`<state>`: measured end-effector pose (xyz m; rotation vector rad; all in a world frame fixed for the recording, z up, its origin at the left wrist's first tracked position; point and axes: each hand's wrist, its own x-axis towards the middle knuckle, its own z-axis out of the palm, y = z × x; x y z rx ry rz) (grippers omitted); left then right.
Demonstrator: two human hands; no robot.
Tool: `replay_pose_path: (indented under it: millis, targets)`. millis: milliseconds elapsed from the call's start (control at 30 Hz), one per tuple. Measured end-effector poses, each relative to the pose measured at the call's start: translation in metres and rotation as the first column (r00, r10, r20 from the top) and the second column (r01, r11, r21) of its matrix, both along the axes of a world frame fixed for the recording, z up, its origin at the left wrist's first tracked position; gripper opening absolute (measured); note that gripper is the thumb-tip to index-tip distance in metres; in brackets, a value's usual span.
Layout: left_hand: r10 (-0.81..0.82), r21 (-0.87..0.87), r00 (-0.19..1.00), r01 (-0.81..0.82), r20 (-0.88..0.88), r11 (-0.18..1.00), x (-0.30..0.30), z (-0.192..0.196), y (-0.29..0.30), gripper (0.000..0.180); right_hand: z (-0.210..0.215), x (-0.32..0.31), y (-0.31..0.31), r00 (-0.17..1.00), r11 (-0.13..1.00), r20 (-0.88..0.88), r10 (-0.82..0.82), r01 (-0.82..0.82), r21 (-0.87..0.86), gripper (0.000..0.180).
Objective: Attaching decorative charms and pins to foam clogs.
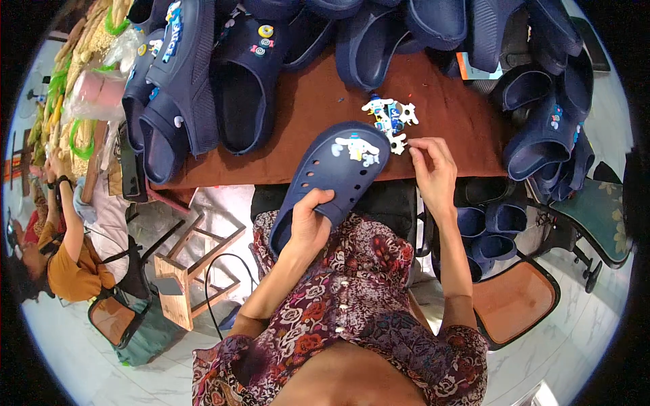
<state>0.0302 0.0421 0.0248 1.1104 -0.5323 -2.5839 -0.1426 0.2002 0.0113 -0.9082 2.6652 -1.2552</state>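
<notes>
Head cam, looking down: left hand [308, 227] has its fingers wrapped around the heel end of a navy clog [332, 179], thumb on top, holding it tilted at the near edge of the brown table [318, 101]. The clog has a white cartoon charm [355, 149] stuck on its toe. Right hand [433, 172] is at the table edge just right of the clog, fingertips curled and pinched by a small pile of white-and-blue charms [391, 120]; can't tell if it's actually got one. More navy clogs [203, 81] are heaped along the back and right. An orange-and-teal tag [474, 69] peeks out between them. Clear plastic bags [101, 88] sit far left.
</notes>
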Motion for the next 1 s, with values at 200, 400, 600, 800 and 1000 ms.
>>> replay_pose_path:
  millis: [200,400,600,800,1000]
  targets:
    - [0.038,0.046,0.998,-0.035,-0.050,0.998,0.003,-0.005,-0.004,0.050,-0.003,-0.016,-0.007,0.993,0.995,-0.100,0.069,-0.061,0.083,0.022]
    - [0.081,0.004,0.997,-0.081,0.005,0.997,0.000,-0.003,-0.001,0.053,-0.015,-0.015,-0.008,0.995,0.983,-0.019,0.102,-0.098,0.153,0.022]
    - [0.091,0.003,0.996,-0.091,0.012,0.996,-0.001,0.000,-0.001,0.054,-0.014,-0.023,-0.001,0.998,0.997,-0.019,0.067,-0.066,0.048,0.014]
    - [0.079,0.032,0.996,-0.078,-0.034,0.996,-0.001,0.003,-0.001,0.053,-0.015,-0.033,-0.010,0.998,0.995,-0.041,0.038,-0.034,0.091,0.016]
    - [0.095,0.002,0.995,-0.095,0.013,0.995,-0.001,0.001,0.001,0.055,-0.016,-0.036,-0.040,0.999,0.992,-0.038,-0.021,0.025,0.123,0.027]
